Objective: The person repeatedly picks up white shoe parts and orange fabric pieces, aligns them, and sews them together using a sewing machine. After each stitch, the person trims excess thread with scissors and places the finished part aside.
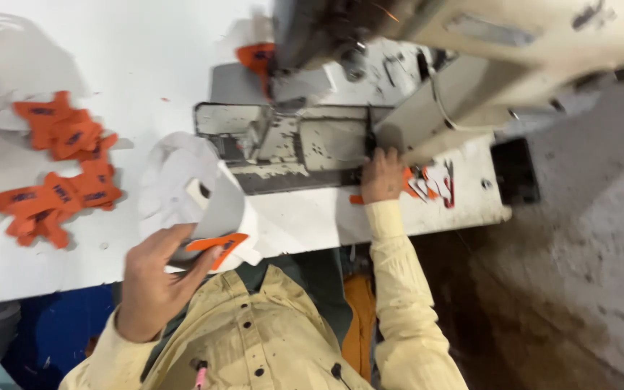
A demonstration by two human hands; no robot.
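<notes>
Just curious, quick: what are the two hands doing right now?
Left hand: closed on white fabric with an orange label.
Right hand: resting by the sewing machine; grip cannot be told.

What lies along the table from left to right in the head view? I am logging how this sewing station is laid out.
Pile of orange fabric pieces → white fabric with the left hand holding an orange piece → sewing machine bed → right hand → small orange and white scraps → black block at the table's right edge.

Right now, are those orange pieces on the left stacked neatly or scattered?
Scattered. The orange pieces lie in two loose, overlapping heaps on the white table, pointing different ways.
</notes>
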